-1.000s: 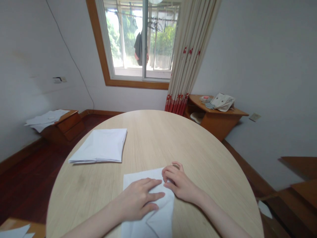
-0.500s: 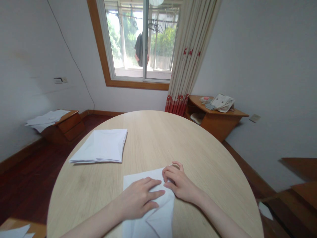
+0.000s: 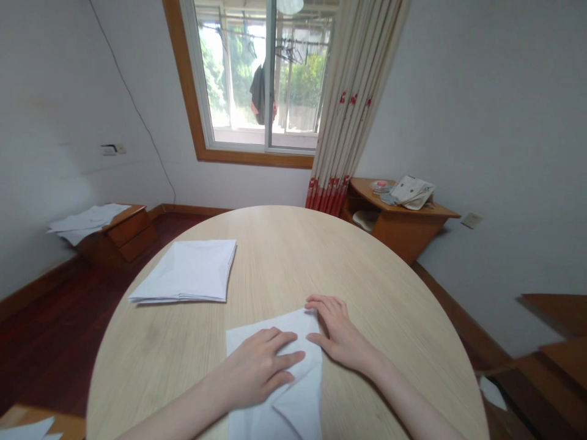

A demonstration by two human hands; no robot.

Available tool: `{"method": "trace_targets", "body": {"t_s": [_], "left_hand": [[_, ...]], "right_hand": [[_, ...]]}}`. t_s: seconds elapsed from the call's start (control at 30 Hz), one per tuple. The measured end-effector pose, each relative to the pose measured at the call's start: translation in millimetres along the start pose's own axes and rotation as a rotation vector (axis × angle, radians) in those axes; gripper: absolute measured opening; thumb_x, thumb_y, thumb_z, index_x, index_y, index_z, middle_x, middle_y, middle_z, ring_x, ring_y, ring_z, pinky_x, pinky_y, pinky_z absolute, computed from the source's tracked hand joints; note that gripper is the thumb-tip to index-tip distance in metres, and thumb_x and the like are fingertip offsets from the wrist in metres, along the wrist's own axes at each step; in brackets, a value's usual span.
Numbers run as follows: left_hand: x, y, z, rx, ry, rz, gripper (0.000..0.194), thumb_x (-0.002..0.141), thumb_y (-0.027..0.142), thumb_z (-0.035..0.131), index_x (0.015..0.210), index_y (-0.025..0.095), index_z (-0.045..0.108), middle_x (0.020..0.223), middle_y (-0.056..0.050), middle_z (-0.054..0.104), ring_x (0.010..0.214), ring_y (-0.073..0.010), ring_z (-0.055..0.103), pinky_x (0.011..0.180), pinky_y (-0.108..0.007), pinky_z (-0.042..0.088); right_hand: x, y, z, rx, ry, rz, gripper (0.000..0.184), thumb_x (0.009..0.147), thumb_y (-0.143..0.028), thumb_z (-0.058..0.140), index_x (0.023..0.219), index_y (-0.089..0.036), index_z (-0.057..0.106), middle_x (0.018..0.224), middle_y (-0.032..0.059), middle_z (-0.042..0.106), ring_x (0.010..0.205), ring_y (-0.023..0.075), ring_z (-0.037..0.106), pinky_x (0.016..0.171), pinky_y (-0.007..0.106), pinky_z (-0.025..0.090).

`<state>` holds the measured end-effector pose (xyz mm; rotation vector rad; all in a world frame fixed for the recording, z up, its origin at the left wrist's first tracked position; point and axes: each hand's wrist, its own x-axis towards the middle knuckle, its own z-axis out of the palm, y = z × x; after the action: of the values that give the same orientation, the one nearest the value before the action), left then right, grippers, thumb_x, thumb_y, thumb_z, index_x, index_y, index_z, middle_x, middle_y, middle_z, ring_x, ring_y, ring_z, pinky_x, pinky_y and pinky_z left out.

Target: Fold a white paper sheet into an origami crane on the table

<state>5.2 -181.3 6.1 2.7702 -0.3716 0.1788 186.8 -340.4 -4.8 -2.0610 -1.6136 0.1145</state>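
A folded sheet of white paper (image 3: 293, 400) lies on the round wooden table (image 3: 367, 293) at its near side, running off the bottom of the view. Flat on top of it rests my left hand (image 3: 261, 366), fingers spread and pointing right. My right hand (image 3: 337, 333) is at the paper's upper right corner. Its thumb touches the right part of the sheet and its fingertips reach the far corner, with a gap between thumb and fingers. A diagonal fold shows below my left hand.
Toward the table's left side lies a stack of folded white paper (image 3: 188, 272). Beyond the table stand a low wooden cabinet (image 3: 131, 229) with papers and a corner shelf (image 3: 403, 223) with a cloth bag (image 3: 413, 190). A curtain (image 3: 353, 110) hangs beside the window.
My right hand has uncurled, its fingers moving outward to the paper's far right corner. My left hand stays spread in place.
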Motion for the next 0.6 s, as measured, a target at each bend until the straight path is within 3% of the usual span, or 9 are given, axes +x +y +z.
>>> {"method": "trace_targets", "body": {"t_s": [0.33,0.5,0.6], "left_hand": [[0.8,1.4,-3.2,-0.043,-0.038,-0.009,0.035,0.095,0.025,0.053,0.13,0.023,0.055,0.138,-0.01,0.049,0.117,-0.0282,0.049,0.099,-0.043,0.042],[0.1,0.0,-0.3,-0.03,-0.034,-0.006,0.036,0.094,0.025,0.054,0.13,0.024,0.055,0.141,-0.009,0.048,0.121,-0.0282,0.047,0.101,-0.043,0.042],[0.1,0.3,-0.3,-0.03,-0.019,-0.005,0.035,0.094,0.024,0.055,0.13,0.025,0.055,0.14,-0.008,0.048,0.121,-0.0274,0.048,0.101,-0.043,0.042]], "right_hand": [[2.8,6.3,-0.2,-0.119,0.093,0.177,0.018,0.084,-0.023,0.063,0.092,-0.02,0.046,0.101,0.0078,0.054,0.097,0.0252,0.051,0.089,0.044,0.039],[2.9,8.4,2.6,-0.237,0.082,0.162,0.018,0.09,-0.027,0.057,0.076,-0.02,0.049,0.091,0.0049,0.055,0.089,0.0224,0.053,0.084,0.04,0.041],[3.0,11.5,6.5,-0.325,0.101,0.138,0.017,0.092,-0.027,0.053,0.077,-0.02,0.053,0.092,0.0063,0.057,0.089,0.0229,0.054,0.082,0.039,0.042]]}}
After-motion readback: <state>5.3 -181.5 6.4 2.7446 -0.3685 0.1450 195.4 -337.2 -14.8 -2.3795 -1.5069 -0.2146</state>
